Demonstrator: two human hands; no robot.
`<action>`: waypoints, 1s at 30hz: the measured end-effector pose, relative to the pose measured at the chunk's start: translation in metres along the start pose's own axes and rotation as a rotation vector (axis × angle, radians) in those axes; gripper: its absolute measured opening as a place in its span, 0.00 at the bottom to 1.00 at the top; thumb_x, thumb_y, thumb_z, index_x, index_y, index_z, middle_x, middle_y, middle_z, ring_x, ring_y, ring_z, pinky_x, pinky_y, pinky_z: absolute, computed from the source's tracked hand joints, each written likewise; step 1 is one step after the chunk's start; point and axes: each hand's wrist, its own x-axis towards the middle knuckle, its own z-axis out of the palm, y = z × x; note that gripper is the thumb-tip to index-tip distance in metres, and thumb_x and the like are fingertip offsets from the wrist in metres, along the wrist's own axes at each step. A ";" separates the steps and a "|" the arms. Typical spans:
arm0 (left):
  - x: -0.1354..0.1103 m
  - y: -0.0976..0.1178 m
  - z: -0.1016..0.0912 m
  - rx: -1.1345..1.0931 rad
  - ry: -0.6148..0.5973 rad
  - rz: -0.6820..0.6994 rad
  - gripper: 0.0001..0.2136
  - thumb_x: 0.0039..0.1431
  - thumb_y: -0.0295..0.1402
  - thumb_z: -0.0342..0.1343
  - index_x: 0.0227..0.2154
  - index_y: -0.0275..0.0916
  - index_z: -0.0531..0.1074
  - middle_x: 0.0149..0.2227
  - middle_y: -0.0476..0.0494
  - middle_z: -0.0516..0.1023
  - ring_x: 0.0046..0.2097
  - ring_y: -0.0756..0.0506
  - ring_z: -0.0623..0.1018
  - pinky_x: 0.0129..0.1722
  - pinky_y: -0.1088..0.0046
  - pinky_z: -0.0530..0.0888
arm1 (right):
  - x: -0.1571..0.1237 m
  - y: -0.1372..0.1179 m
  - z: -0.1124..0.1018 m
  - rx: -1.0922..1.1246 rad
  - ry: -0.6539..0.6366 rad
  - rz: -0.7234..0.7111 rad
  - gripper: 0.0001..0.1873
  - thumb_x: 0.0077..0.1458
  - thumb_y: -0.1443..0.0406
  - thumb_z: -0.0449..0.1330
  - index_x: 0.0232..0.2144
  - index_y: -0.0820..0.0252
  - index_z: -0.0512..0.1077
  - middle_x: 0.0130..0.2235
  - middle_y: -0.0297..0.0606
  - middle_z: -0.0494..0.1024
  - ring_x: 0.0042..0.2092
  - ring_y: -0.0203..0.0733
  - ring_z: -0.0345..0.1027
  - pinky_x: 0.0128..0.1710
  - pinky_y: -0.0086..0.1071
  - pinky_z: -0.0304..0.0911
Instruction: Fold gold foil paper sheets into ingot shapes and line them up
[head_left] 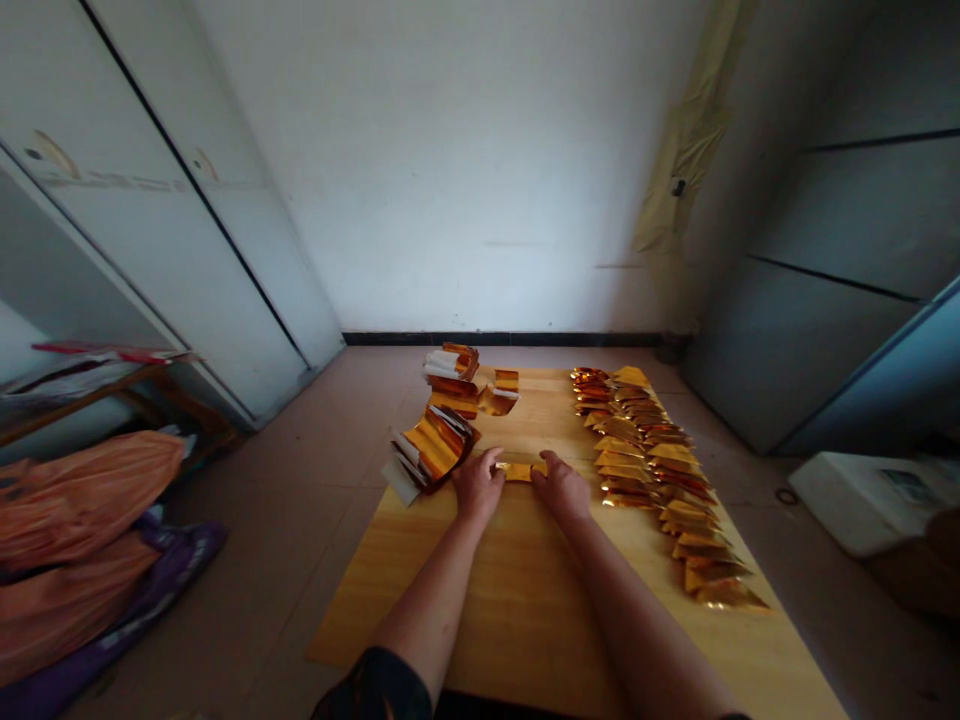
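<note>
A narrow strip of folded gold foil paper [518,472] lies across the wooden table between my two hands. My left hand [478,484] grips its left end, thumb and fingers closed on it. On the opposite end, my right hand [562,485] is closed in the same way. Just left of my left hand sits a curled stack of gold foil sheets [435,445] with white backs. To the right, rows of folded gold foil pieces [624,460] lie overlapping along the table's side.
More loose foil sheets [454,390] lie at the table's [465,620] far left. A white box [862,500] stands on the floor at right, near a grey cabinet [840,220]. Orange cloth [82,500] and a purple bag [172,570] are at left.
</note>
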 end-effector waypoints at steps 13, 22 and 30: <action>-0.001 0.003 0.004 0.102 -0.021 0.010 0.20 0.56 0.28 0.53 0.52 0.46 0.66 0.46 0.46 0.76 0.49 0.44 0.72 0.48 0.65 0.63 | 0.007 -0.001 0.000 -0.026 -0.025 -0.017 0.13 0.58 0.59 0.50 0.43 0.54 0.67 0.42 0.41 0.77 0.42 0.43 0.72 0.35 0.30 0.60; -0.007 0.007 0.003 0.220 0.000 0.149 0.16 0.57 0.26 0.50 0.46 0.48 0.71 0.45 0.44 0.73 0.50 0.43 0.68 0.48 0.65 0.62 | 0.004 -0.001 0.002 -0.062 0.066 0.011 0.13 0.55 0.58 0.54 0.42 0.56 0.65 0.43 0.38 0.72 0.37 0.39 0.71 0.28 0.27 0.54; -0.004 0.010 0.002 0.267 -0.122 0.190 0.11 0.57 0.26 0.49 0.36 0.44 0.75 0.40 0.43 0.73 0.46 0.44 0.69 0.45 0.66 0.62 | -0.005 -0.001 0.010 -0.081 0.085 -0.032 0.09 0.59 0.60 0.50 0.35 0.56 0.68 0.40 0.36 0.69 0.34 0.35 0.68 0.28 0.26 0.53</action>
